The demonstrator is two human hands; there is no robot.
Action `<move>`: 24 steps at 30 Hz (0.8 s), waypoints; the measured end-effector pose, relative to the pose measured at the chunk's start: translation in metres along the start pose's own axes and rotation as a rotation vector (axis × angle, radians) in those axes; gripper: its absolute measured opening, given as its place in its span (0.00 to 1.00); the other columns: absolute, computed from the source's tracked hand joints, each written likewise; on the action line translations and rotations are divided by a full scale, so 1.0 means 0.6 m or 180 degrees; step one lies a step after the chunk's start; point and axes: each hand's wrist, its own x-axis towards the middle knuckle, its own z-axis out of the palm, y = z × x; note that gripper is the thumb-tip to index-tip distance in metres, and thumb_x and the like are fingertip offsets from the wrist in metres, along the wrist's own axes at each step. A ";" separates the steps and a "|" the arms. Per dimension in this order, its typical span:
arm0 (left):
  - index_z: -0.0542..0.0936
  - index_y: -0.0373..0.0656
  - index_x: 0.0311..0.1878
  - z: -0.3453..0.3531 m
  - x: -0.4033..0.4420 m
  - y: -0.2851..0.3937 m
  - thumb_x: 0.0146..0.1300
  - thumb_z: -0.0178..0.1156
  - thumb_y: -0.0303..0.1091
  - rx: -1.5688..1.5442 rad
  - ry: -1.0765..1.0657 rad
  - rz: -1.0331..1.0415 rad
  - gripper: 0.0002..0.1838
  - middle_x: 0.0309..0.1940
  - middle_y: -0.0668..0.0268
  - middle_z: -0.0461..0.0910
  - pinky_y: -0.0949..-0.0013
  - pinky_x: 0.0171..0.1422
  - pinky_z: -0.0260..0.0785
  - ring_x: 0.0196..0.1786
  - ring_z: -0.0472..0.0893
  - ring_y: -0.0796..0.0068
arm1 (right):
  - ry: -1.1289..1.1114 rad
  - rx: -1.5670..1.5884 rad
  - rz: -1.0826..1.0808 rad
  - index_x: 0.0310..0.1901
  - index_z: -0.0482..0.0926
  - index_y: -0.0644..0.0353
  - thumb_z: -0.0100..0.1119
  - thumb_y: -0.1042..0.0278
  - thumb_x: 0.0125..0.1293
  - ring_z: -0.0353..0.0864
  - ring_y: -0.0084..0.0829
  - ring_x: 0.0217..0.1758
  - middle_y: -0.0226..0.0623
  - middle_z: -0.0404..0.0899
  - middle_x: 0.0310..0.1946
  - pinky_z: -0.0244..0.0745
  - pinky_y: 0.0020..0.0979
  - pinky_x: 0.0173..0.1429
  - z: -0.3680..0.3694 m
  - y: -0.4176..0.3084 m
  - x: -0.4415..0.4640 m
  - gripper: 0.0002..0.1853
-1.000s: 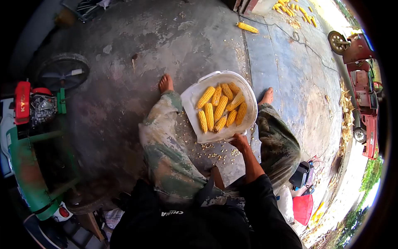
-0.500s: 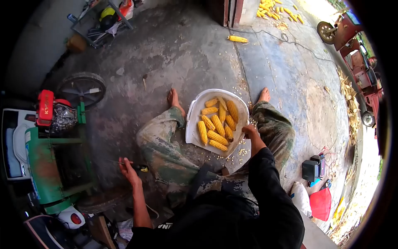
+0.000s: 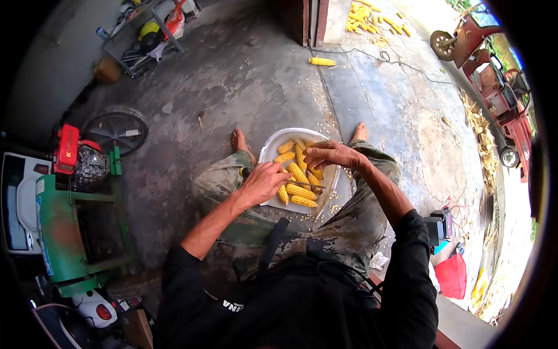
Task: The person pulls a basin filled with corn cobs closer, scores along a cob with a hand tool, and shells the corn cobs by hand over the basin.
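Observation:
A white scoop-like basin (image 3: 283, 132) full of yellow corn cobs (image 3: 302, 192) sits on the floor between my legs. My left hand (image 3: 264, 181) is closed around a screwdriver (image 3: 306, 184); its dark and yellow handle end sticks out at the left and its thin shaft points right across the cobs. Over the basin's right side reaches my right hand (image 3: 333, 154), fingers stretched toward the cobs and slightly bent. Its fingertips are close to the cobs, but I cannot tell whether they touch one.
Loose kernels (image 3: 334, 209) are scattered around the basin. One cob (image 3: 322, 61) lies farther ahead, near a cable (image 3: 407, 67). A green machine with a red engine (image 3: 67, 149) stands at the left. More cobs (image 3: 369, 17) lie beyond the doorway, and a red vehicle (image 3: 494, 87) is at the right.
My left hand has brought the screwdriver from the left side over the basin. My right hand has let go of the basin's right rim and moved over the cobs.

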 end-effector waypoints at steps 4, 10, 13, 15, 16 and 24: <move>0.84 0.43 0.49 0.106 0.032 -0.020 0.60 0.61 0.31 0.0338 -0.0455 0.0178 0.14 0.37 0.64 0.77 0.57 0.56 0.64 0.50 0.75 0.63 | -0.0637 -0.1926 -0.0204 0.52 0.78 0.68 0.58 0.48 0.69 0.80 0.28 0.34 0.39 0.82 0.30 0.76 0.32 0.40 0.071 0.123 0.009 0.26; 0.77 0.42 0.55 0.131 0.066 -0.008 0.50 0.68 0.28 0.0114 0.0523 0.0000 0.26 0.52 0.59 0.73 0.56 0.69 0.61 0.61 0.72 0.60 | 0.0567 -0.1999 -0.0099 0.44 0.79 0.66 0.55 0.57 0.68 0.80 0.32 0.26 0.42 0.81 0.24 0.76 0.35 0.35 0.067 0.290 0.059 0.17; 0.78 0.42 0.54 0.149 0.103 -0.053 0.53 0.65 0.25 -0.0442 0.1251 -0.0692 0.22 0.51 0.59 0.74 0.58 0.62 0.69 0.56 0.76 0.60 | 0.1698 -0.1159 -0.0393 0.34 0.80 0.67 0.54 0.60 0.65 0.79 0.35 0.21 0.45 0.80 0.21 0.73 0.37 0.29 0.023 0.295 0.078 0.16; 0.79 0.41 0.52 0.197 0.126 -0.116 0.58 0.63 0.26 -0.1328 0.1297 -0.1706 0.17 0.45 0.58 0.80 0.63 0.51 0.76 0.43 0.83 0.62 | 0.1845 0.0136 -0.0217 0.38 0.79 0.66 0.52 0.59 0.68 0.74 0.30 0.19 0.38 0.76 0.19 0.68 0.32 0.26 0.007 0.256 0.068 0.16; 0.80 0.40 0.51 0.233 0.135 -0.160 0.57 0.63 0.27 -0.1385 0.1190 -0.1993 0.16 0.42 0.57 0.82 0.62 0.49 0.76 0.41 0.83 0.62 | 0.1925 0.1397 -0.0064 0.41 0.78 0.66 0.51 0.58 0.71 0.69 0.25 0.16 0.31 0.72 0.18 0.64 0.27 0.23 0.001 0.228 0.059 0.17; 0.76 0.43 0.61 0.409 0.223 -0.326 0.57 0.63 0.36 -0.0673 0.0088 -0.2277 0.27 0.47 0.48 0.81 0.55 0.61 0.70 0.53 0.80 0.50 | 0.2047 0.2918 -0.0720 0.57 0.74 0.67 0.49 0.57 0.76 0.63 0.18 0.23 0.24 0.66 0.23 0.59 0.22 0.29 -0.011 0.111 -0.002 0.20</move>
